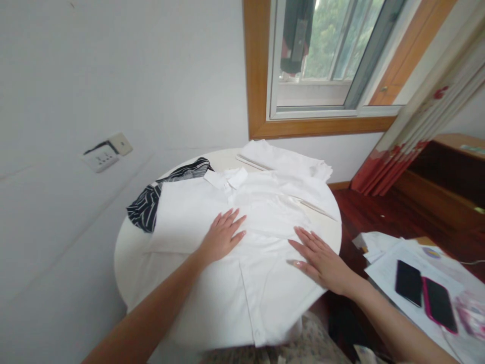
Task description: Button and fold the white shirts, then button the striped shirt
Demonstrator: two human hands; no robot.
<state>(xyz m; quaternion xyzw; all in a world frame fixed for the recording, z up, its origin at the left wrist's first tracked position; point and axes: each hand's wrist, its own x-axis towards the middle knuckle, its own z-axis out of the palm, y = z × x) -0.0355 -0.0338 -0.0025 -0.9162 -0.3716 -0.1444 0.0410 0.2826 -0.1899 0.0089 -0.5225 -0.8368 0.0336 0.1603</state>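
A white collared shirt (pixel 227 283) lies spread over a round white table (pixel 123 253), its collar toward the wall and its lower edge hanging over the near side. My left hand (pixel 223 236) rests flat on the shirt near the middle, fingers stretched out. Farther right, my right hand (pixel 316 259) lies flat on the fabric too, with fingers spread. One sleeve is laid out to the right, beyond that hand. Neither hand grips the cloth.
Black-and-white striped cloth (pixel 146 207) pokes out at the table's left. More white fabric (pixel 284 156) lies at the back. To the right, two phones (pixel 408 283) rest on papers (pixel 386 268). A wall with a socket (pixel 101 157) borders the left; a window (pixel 333 50) stands behind.
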